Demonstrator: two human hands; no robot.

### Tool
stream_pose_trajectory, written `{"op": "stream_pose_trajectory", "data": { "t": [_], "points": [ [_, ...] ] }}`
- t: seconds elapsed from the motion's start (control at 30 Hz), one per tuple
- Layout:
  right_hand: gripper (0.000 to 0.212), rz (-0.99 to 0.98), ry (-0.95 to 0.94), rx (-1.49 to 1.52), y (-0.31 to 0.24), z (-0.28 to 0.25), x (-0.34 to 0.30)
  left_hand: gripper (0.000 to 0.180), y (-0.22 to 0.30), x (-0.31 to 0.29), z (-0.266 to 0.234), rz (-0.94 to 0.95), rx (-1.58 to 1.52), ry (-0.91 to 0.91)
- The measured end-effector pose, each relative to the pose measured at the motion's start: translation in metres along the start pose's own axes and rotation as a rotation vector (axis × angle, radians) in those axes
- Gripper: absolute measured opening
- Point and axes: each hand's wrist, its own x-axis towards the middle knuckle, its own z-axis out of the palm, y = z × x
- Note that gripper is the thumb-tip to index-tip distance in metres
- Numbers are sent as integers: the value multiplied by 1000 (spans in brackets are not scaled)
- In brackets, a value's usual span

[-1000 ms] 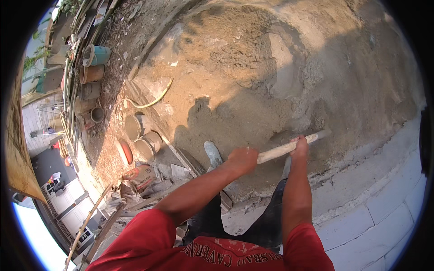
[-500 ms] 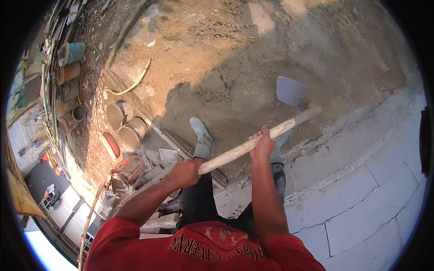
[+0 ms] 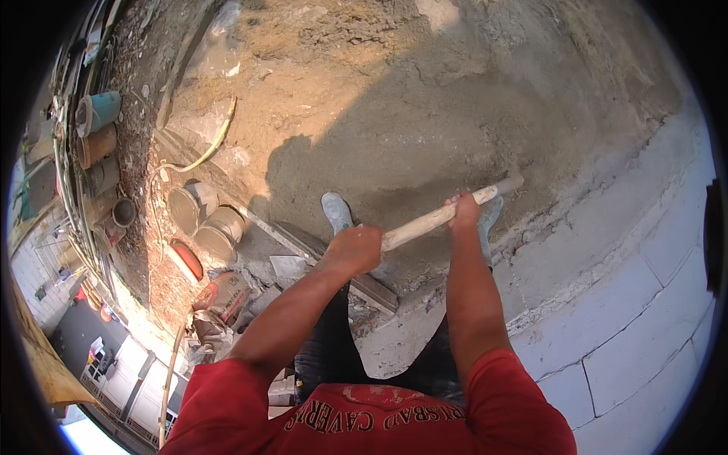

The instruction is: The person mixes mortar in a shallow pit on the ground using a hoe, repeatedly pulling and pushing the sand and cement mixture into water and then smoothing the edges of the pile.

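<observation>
Your left hand (image 3: pixel 355 249) and right hand (image 3: pixel 464 210) clenched the wooden shovel handle (image 3: pixel 444 214); open sand (image 3: pixel 394 129) lay above centre, buckets (image 3: pixel 205 220) crowded centre-left.

Pale wooden shovel handle (image 3: pixel 440 216), tilted up to the right, far end buried in grey sand pile (image 3: pixel 425 144).

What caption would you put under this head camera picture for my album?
Both hands, left hand and right hand, grip a long pale wooden tool handle over a grey-brown heap of sand.
</observation>
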Motion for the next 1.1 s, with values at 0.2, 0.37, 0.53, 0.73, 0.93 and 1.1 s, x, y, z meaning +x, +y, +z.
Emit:
{"op": "stream_pose_trajectory", "data": {
  "t": [0.2, 0.37, 0.53, 0.73, 0.93, 1.1],
  "points": [
    [10, 212, -230, 216, 121, 46, -111, 23, -82, -124, -64, -105, 205, -58],
    [14, 198, -288, 178, 150, 51, -204, 34, -119, -180, -52, -297, 20, -174],
    [13, -129, -46, -123, 54, -69, -106, 38, -44, -99, 135, -30, -463, -179],
    [18, -334, 46, -650, -32, -108, 67, 36, 52, 47, 225, -29, -1153, -480],
    [25, -222, -43, -642, 130, 2, 28, 32, -108, -5, 174, -266, -1297, -535],
    [17, 24, -130, -273, 253, 82, -65, 37, -241, -96, 113, -277, -981, -316]
  ]
}}
